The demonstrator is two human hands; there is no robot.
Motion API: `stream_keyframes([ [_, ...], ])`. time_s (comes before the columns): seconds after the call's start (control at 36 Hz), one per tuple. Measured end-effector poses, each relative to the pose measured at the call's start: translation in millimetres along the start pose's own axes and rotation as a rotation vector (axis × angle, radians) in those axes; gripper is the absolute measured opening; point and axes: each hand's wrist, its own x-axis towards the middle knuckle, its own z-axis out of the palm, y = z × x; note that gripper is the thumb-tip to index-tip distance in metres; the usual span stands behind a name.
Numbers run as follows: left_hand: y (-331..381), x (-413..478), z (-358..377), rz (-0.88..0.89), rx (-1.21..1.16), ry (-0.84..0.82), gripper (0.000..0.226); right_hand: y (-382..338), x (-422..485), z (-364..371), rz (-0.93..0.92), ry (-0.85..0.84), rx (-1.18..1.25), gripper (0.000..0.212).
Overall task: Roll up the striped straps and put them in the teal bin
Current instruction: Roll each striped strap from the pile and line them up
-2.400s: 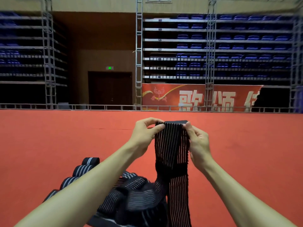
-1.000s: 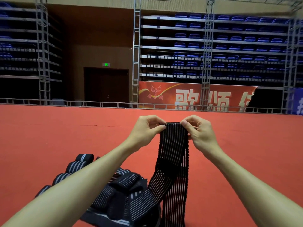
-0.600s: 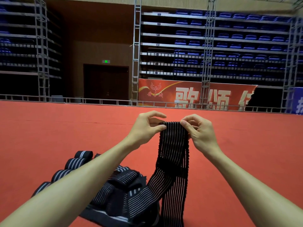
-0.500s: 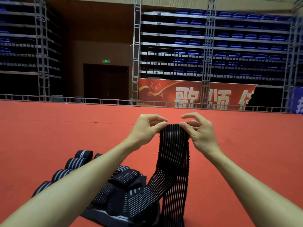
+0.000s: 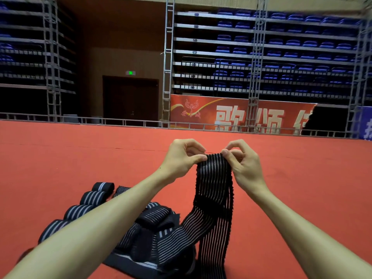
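I hold a black strap with thin white stripes (image 5: 214,190) up in front of me. My left hand (image 5: 182,158) pinches its top left corner between thumb and fingers. My right hand (image 5: 240,164) pinches the top right corner, and the top edge curls over between them. The strap hangs down to a loose pile of striped straps (image 5: 153,234) on the red floor. Left of the pile lie several rolled straps (image 5: 91,197) in a row. No teal bin is in view.
Red carpet floor (image 5: 60,162) stretches ahead to a low metal rail (image 5: 120,122). Beyond it stand scaffold towers, tiers of blue seats, a dark door and a red banner (image 5: 237,115).
The strap's flat top end has been turned over into the start of a roll. Both hands stay at the top corners, their fingers shifting. The view has tilted slightly.
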Motion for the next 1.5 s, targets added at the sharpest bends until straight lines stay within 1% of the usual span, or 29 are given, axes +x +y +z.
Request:
stream_keyframes([
  [0.14, 2, 4, -2, 0.020, -0.019, 0.046, 0.016, 2, -7, 1, 0.033, -0.146, 0.021, 0.029],
  [0.22, 6, 5, 2, 0.035, -0.058, 0.062, 0.018, 4, -6, 5, 0.033, -0.113, 0.019, 0.027],
  [0.31, 9, 3, 7, 0.040, -0.086, 0.042, 0.026, 1, -1, 8, 0.042, -0.037, 0.094, 0.030],
  [0.42, 7, -9, 14, -0.013, -0.222, -0.124, 0.055, -8, 11, 8, 0.079, 0.094, 0.216, 0.031],
  [0.53, -1, -19, 23, 0.018, -0.205, -0.264, 0.092, -13, 19, 8, 0.114, 0.162, 0.279, 0.031],
  [0.58, -3, -21, 29, 0.036, -0.188, -0.257, 0.101, -11, 20, 9, 0.144, 0.178, 0.315, 0.031],
  [0.64, -2, -20, 35, 0.046, -0.186, -0.201, 0.106, -10, 21, 10, 0.161, 0.187, 0.319, 0.031],
  [0.72, -2, -20, 41, 0.040, -0.184, -0.135, 0.107, -7, 21, 10, 0.165, 0.173, 0.264, 0.026],
  [0.78, -5, -21, 44, 0.030, -0.192, -0.140, 0.107, -5, 22, 9, 0.163, 0.172, 0.215, 0.025],
  [0.86, -13, -25, 47, 0.011, -0.204, -0.223, 0.104, -4, 28, 5, 0.185, 0.214, 0.208, 0.026],
  [0.94, -21, -34, 51, -0.004, -0.122, -0.329, 0.099, -5, 36, 2, 0.201, 0.261, 0.238, 0.026],
  [1.0, -28, -41, 55, -0.016, -0.063, -0.368, 0.096, -5, 41, 0, 0.213, 0.299, 0.251, 0.028],
  [1.11, -39, -56, 63, -0.077, -0.028, -0.427, 0.090, -6, 53, -2, 0.253, 0.356, 0.310, 0.031],
  [1.33, -59, -85, 84, -0.186, -0.033, -0.502, 0.098, -2, 65, -13, 0.250, 0.374, 0.264, 0.029],
  [1.42, -65, -95, 90, -0.248, -0.061, -0.549, 0.100, 8, 70, -18, 0.243, 0.400, 0.221, 0.032],
  [1.5, -66, -102, 97, -0.334, -0.138, -0.551, 0.100, 24, 74, -23, 0.257, 0.420, 0.182, 0.033],
])
